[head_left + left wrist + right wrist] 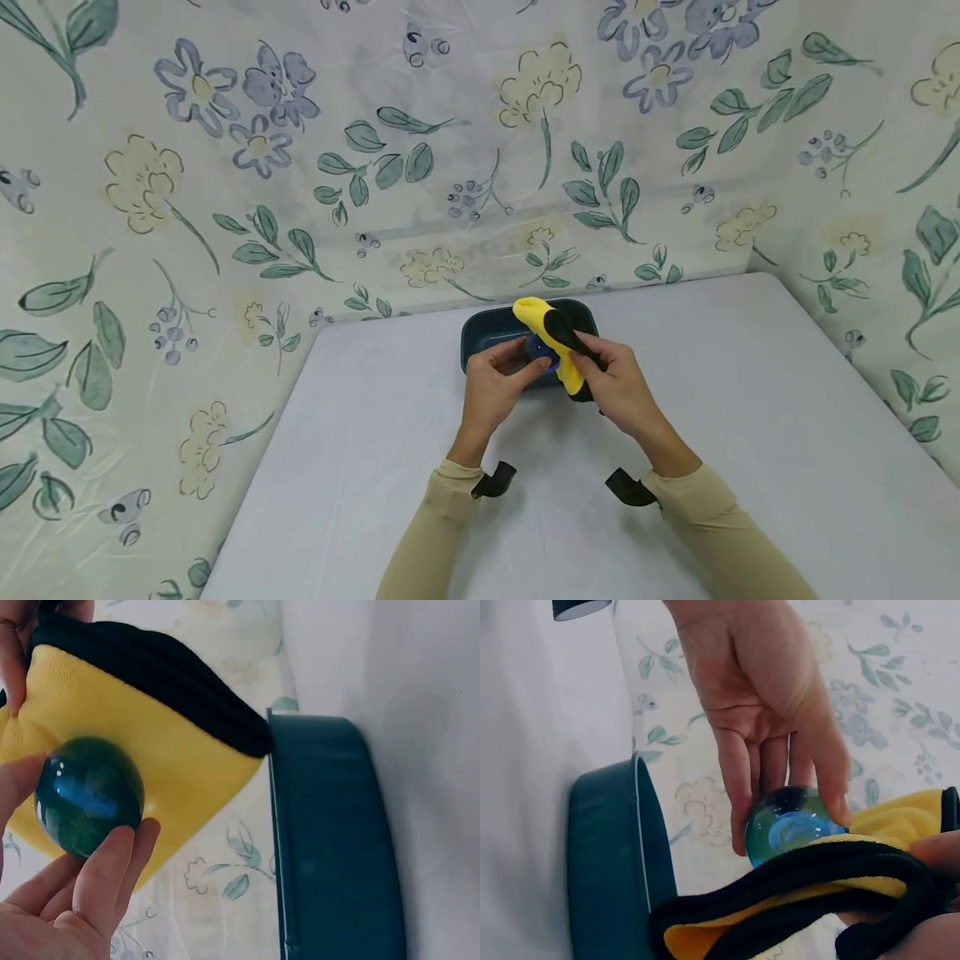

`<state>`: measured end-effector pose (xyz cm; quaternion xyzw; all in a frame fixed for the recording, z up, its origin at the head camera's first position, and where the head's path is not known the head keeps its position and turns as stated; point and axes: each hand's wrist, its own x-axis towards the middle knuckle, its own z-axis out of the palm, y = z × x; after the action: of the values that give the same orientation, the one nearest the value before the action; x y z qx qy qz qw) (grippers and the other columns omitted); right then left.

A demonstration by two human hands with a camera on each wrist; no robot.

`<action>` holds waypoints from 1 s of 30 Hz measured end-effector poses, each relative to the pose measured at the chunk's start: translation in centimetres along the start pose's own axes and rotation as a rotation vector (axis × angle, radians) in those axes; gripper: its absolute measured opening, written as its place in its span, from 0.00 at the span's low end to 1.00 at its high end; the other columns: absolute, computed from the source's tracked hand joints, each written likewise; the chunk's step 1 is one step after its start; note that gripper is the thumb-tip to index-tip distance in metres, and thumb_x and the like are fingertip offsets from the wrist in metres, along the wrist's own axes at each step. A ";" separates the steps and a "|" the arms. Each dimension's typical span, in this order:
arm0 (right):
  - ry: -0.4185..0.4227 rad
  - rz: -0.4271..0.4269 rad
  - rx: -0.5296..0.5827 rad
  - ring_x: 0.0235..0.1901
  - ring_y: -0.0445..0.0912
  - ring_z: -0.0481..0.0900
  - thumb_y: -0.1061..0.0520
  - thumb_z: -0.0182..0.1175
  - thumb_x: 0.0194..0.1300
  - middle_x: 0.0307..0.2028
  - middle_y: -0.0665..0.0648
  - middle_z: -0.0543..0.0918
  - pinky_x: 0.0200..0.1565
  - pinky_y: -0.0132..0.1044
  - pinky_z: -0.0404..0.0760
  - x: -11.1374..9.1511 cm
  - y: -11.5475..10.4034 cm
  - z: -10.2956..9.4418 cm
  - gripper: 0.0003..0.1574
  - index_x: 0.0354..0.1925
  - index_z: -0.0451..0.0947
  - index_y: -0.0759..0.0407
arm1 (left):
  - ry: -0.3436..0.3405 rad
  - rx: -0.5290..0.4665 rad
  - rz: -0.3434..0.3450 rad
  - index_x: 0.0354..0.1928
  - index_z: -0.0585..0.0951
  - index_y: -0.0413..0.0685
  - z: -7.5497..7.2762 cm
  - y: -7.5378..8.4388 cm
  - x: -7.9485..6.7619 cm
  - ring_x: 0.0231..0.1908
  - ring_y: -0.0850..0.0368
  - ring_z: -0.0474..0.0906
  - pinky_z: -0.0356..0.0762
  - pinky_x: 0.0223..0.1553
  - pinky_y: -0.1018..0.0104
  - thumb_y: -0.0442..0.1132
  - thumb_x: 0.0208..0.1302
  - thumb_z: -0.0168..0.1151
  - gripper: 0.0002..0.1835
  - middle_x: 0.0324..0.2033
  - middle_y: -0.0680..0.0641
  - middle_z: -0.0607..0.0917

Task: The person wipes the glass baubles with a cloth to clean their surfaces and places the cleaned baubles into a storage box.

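My left hand (pixel 489 390) grips a shiny glass ball (pixel 90 796) between thumb and fingertips; blue and green swirls show inside it in the right wrist view. A yellow cloth with a thick black edge (pixel 534 313) hangs folded from my right hand (pixel 621 385), pinched between thumb and fingers. In the left wrist view the cloth's yellow face (pixel 180 769) lies right behind the ball and seems to touch it. Both hands are held over the near side of a dark teal rectangular tub (pixel 480 332). The tub's inside is partly hidden by the hands and cloth.
A white-covered table (pixel 375 433) lies under the tub, which stands near its back edge. Behind and at both sides hangs a flower-patterned sheet (pixel 465 125). Black wrist mounts (pixel 495 480) stick out from both sleeves.
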<state>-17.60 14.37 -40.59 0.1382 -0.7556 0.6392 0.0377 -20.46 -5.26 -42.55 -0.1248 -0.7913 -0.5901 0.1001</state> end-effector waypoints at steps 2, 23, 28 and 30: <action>0.001 0.002 0.010 0.58 0.62 0.83 0.63 0.51 0.79 0.64 0.71 0.80 0.60 0.55 0.84 0.0 0.0 0.1 0.26 0.71 0.71 0.67 | 0.032 -0.008 -0.005 0.58 0.85 0.40 0.0 -0.1 0.0 0.51 0.47 0.89 0.88 0.53 0.57 0.45 0.60 0.77 0.26 0.54 0.42 0.89; -0.006 0.215 0.392 0.50 0.40 0.85 0.58 0.48 0.82 0.62 0.67 0.77 0.55 0.31 0.86 0.8 1.1 -0.3 0.29 0.72 0.65 0.72 | 0.085 -0.086 0.000 0.62 0.83 0.43 0.2 0.3 -0.2 0.54 0.46 0.87 0.87 0.54 0.62 0.42 0.61 0.76 0.28 0.57 0.40 0.88; -0.014 0.226 0.424 0.48 0.38 0.85 0.58 0.49 0.82 0.54 0.55 0.81 0.53 0.30 0.87 1.0 1.4 -0.9 0.29 0.73 0.64 0.73 | 0.025 -0.112 0.013 0.65 0.80 0.41 0.3 0.6 -0.3 0.57 0.45 0.86 0.86 0.53 0.63 0.40 0.61 0.76 0.30 0.59 0.39 0.86; -0.017 0.227 0.432 0.47 0.38 0.85 0.58 0.48 0.82 0.52 0.52 0.81 0.52 0.31 0.87 1.1 1.5 -1.2 0.29 0.72 0.64 0.73 | -0.005 -0.117 0.023 0.65 0.80 0.41 0.4 0.7 -0.3 0.58 0.44 0.86 0.86 0.53 0.63 0.39 0.61 0.76 0.30 0.60 0.39 0.85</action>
<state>-19.23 15.55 -41.56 0.0627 -0.6122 0.7850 -0.0711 -19.94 -4.71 -42.09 -0.1409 -0.7543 -0.6338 0.0975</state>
